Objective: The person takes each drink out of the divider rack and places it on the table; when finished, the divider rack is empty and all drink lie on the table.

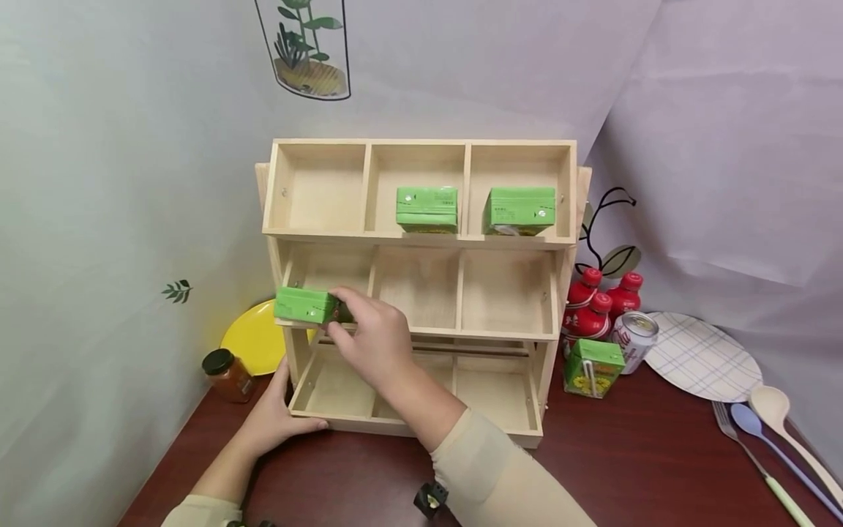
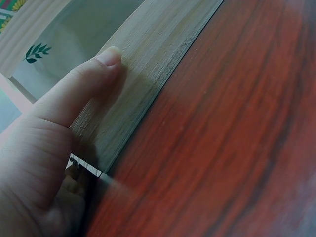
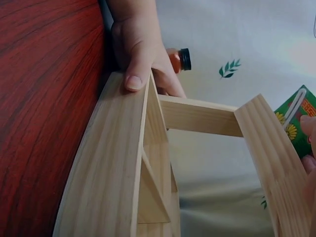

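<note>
My right hand (image 1: 380, 338) pinches a green drink carton (image 1: 301, 305) at the left compartment of the middle tier of a wooden shelf rack (image 1: 421, 241). In the right wrist view, this carton (image 3: 295, 111) shows its straw and yellow flowers just behind the tier's front board. At the rack's lower left corner, my left hand (image 1: 275, 419) grips the bottom tier. Its thumb (image 2: 101, 69) lies along the front board, with the other fingers round the side and partly hidden. On the top tier, one green carton (image 1: 426, 210) stands in the middle compartment and another (image 1: 520, 211) in the right one.
Left of the rack are a brown jar (image 1: 228, 375) with a dark lid and a yellow plate (image 1: 257, 340). To its right stand red bottles (image 1: 588, 320), a can (image 1: 635, 338), a green carton (image 1: 593, 368), a checked plate (image 1: 705, 359), a fork (image 1: 744, 439) and spoons (image 1: 772, 410).
</note>
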`<act>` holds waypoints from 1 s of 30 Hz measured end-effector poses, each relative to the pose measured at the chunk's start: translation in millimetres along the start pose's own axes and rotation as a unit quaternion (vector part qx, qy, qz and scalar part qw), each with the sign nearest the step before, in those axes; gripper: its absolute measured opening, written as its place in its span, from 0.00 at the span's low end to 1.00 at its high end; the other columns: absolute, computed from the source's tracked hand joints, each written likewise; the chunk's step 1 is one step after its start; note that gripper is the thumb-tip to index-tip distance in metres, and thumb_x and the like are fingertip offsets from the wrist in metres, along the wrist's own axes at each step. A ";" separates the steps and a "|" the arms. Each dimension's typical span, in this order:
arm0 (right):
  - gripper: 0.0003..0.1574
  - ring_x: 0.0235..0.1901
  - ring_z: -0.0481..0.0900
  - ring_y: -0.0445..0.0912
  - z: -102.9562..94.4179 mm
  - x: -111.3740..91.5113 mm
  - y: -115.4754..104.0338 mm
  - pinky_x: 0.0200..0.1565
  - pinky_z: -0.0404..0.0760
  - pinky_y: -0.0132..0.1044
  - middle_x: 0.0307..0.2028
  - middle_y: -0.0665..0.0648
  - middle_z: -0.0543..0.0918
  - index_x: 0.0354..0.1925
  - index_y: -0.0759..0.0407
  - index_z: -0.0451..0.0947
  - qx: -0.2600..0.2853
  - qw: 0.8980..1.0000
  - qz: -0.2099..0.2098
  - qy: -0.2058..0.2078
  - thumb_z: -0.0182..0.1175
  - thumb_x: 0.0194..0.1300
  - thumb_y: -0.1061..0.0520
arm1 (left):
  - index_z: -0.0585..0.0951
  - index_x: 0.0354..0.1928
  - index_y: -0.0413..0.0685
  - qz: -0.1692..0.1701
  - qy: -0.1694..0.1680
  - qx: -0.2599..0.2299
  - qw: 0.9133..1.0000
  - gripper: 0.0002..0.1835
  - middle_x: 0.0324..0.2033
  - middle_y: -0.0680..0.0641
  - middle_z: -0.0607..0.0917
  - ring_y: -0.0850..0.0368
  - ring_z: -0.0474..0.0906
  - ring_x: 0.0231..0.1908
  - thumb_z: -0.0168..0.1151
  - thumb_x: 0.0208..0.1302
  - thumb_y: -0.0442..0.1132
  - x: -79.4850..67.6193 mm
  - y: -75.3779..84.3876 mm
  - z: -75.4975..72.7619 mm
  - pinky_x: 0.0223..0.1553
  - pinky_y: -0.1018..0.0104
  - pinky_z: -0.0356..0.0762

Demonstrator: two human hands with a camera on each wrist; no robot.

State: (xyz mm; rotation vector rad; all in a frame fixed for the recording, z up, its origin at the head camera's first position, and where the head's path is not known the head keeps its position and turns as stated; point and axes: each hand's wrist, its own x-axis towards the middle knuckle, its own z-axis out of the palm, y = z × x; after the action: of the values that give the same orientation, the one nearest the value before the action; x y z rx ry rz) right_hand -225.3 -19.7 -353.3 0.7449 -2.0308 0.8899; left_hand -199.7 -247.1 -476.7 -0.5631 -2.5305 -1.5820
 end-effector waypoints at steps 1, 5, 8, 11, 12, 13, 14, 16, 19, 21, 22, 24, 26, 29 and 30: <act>0.23 0.37 0.83 0.36 -0.6 -0.8 0.8 0.38 0.77 0.26 0.42 0.48 0.86 0.52 0.54 0.80 0.008 1.000 -0.003 0.004 0.67 0.56 0.58 | 0.47 0.76 0.55 -0.001 0.000 0.001 1.000 0.72 0.66 0.40 0.64 0.41 0.65 0.60 0.86 0.28 0.38 -0.1 -0.2 -0.3 0.53 0.77 0.65; 0.23 0.39 0.83 0.37 -4.1 -5.8 4.7 0.43 0.76 0.23 0.46 0.50 0.85 0.51 0.56 0.80 0.033 0.999 -0.021 0.021 0.65 0.55 0.63 | 0.46 0.76 0.54 0.004 -0.001 0.012 1.000 0.73 0.66 0.39 0.63 0.40 0.65 0.60 0.86 0.29 0.39 0.5 -0.1 0.1 0.53 0.78 0.64; 0.23 0.40 0.82 0.37 -6.7 -9.9 7.6 0.46 0.75 0.22 0.48 0.51 0.84 0.51 0.58 0.80 0.057 0.997 -0.036 0.032 0.64 0.54 0.66 | 0.45 0.76 0.54 0.005 -0.003 0.013 1.000 0.73 0.67 0.38 0.62 0.40 0.64 0.60 0.86 0.29 0.39 1.1 0.4 1.1 0.54 0.78 0.62; 0.24 0.43 0.81 0.39 -8.4 -14.0 9.7 0.48 0.74 0.24 0.49 0.53 0.84 0.50 0.60 0.80 0.089 0.994 -0.046 0.041 0.65 0.52 0.68 | 0.45 0.76 0.55 0.004 -0.003 0.011 1.000 0.73 0.67 0.39 0.62 0.40 0.64 0.60 0.86 0.29 0.39 1.2 0.7 1.2 0.54 0.78 0.62; 0.24 0.45 0.81 0.39 -8.8 -15.4 10.1 0.49 0.74 0.25 0.49 0.54 0.83 0.50 0.60 0.79 0.101 0.993 -0.048 0.045 0.66 0.52 0.68 | 0.46 0.76 0.54 0.004 -0.002 0.011 1.000 0.73 0.67 0.39 0.62 0.40 0.64 0.60 0.86 0.29 0.38 1.0 0.8 1.0 0.54 0.78 0.62; 0.24 0.47 0.80 0.40 -9.3 -16.7 10.4 0.50 0.74 0.26 0.50 0.55 0.83 0.50 0.61 0.79 0.113 0.991 -0.048 0.049 0.66 0.52 0.69 | 0.46 0.76 0.54 0.003 -0.001 0.011 1.000 0.73 0.66 0.39 0.63 0.41 0.64 0.59 0.86 0.29 0.38 0.9 0.8 0.7 0.54 0.78 0.63; 0.24 0.49 0.80 0.42 -9.7 -17.8 10.7 0.50 0.75 0.27 0.50 0.55 0.83 0.50 0.62 0.79 0.127 0.990 -0.047 0.051 0.66 0.51 0.69 | 0.46 0.76 0.54 0.002 0.001 0.012 1.000 0.73 0.66 0.40 0.63 0.42 0.65 0.59 0.86 0.29 0.38 0.8 0.8 0.3 0.54 0.78 0.63; 0.24 0.52 0.79 0.44 -10.3 -19.7 11.5 0.50 0.76 0.29 0.51 0.57 0.82 0.50 0.63 0.78 0.158 0.985 -0.041 0.053 0.67 0.51 0.70 | 0.47 0.76 0.54 0.000 0.003 0.014 1.000 0.72 0.66 0.40 0.64 0.43 0.65 0.59 0.86 0.28 0.38 0.4 0.2 -0.6 0.53 0.77 0.64; 0.25 0.51 0.79 0.45 -13.1 -20.8 12.0 0.48 0.78 0.30 0.51 0.59 0.81 0.50 0.65 0.78 0.193 0.979 -0.036 0.056 0.66 0.51 0.73 | 0.47 0.76 0.55 0.000 0.004 0.016 1.000 0.73 0.66 0.41 0.64 0.44 0.65 0.59 0.86 0.28 0.39 0.0 -0.9 -1.2 0.53 0.77 0.64; 0.26 0.50 0.80 0.46 -17.1 -20.4 11.1 0.47 0.79 0.31 0.51 0.61 0.81 0.50 0.67 0.77 0.213 0.975 -0.034 0.058 0.65 0.51 0.75 | 0.46 0.76 0.55 0.000 0.003 0.016 1.000 0.73 0.66 0.41 0.63 0.43 0.65 0.59 0.86 0.28 0.39 -0.3 -1.3 -1.0 0.54 0.77 0.64; 0.26 0.50 0.80 0.47 -19.8 -20.0 9.8 0.46 0.79 0.33 0.50 0.63 0.81 0.50 0.68 0.77 0.223 0.972 -0.035 0.059 0.65 0.50 0.76 | 0.46 0.76 0.55 0.000 0.003 0.017 1.000 0.73 0.66 0.41 0.63 0.43 0.65 0.59 0.86 0.29 0.39 -0.7 -1.1 -0.8 0.54 0.77 0.64; 0.26 0.49 0.81 0.49 -27.0 -19.5 5.7 0.45 0.80 0.35 0.49 0.65 0.81 0.49 0.70 0.77 0.238 0.969 -0.036 0.063 0.64 0.49 0.78 | 0.46 0.76 0.55 -0.002 0.004 0.020 1.000 0.73 0.66 0.41 0.63 0.43 0.65 0.58 0.86 0.28 0.39 -1.5 -0.8 -0.4 0.53 0.78 0.63; 0.25 0.49 0.81 0.52 -35.4 -18.8 0.0 0.43 0.81 0.38 0.47 0.68 0.81 0.47 0.73 0.77 0.256 0.964 -0.037 0.069 0.63 0.48 0.80 | 0.46 0.76 0.55 -0.003 0.006 0.024 1.000 0.73 0.66 0.40 0.63 0.43 0.65 0.58 0.87 0.28 0.39 -2.3 -0.1 0.0 0.53 0.78 0.63; 0.23 0.48 0.82 0.55 -48.1 -18.1 -8.2 0.42 0.82 0.40 0.45 0.70 0.81 0.45 0.75 0.76 0.270 0.958 -0.045 0.081 0.63 0.47 0.81 | 0.46 0.76 0.57 -0.002 0.007 0.027 1.000 0.73 0.66 0.40 0.63 0.43 0.65 0.58 0.86 0.28 0.39 -1.5 1.2 1.1 0.53 0.79 0.62; 0.23 0.48 0.82 0.55 -51.6 -18.1 -10.1 0.42 0.82 0.40 0.45 0.71 0.81 0.44 0.76 0.76 0.272 0.957 -0.048 0.087 0.63 0.46 0.81 | 0.46 0.76 0.57 -0.001 0.006 0.024 1.000 0.73 0.65 0.39 0.63 0.42 0.65 0.58 0.86 0.28 0.38 -0.8 1.7 1.5 0.53 0.79 0.62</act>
State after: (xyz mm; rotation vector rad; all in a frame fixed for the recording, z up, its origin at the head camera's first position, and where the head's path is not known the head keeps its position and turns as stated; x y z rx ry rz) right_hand -186.8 18.6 -341.8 1.0086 -1.5881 1.4271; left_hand -198.2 -245.4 -476.1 -0.5436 -2.5536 -1.5158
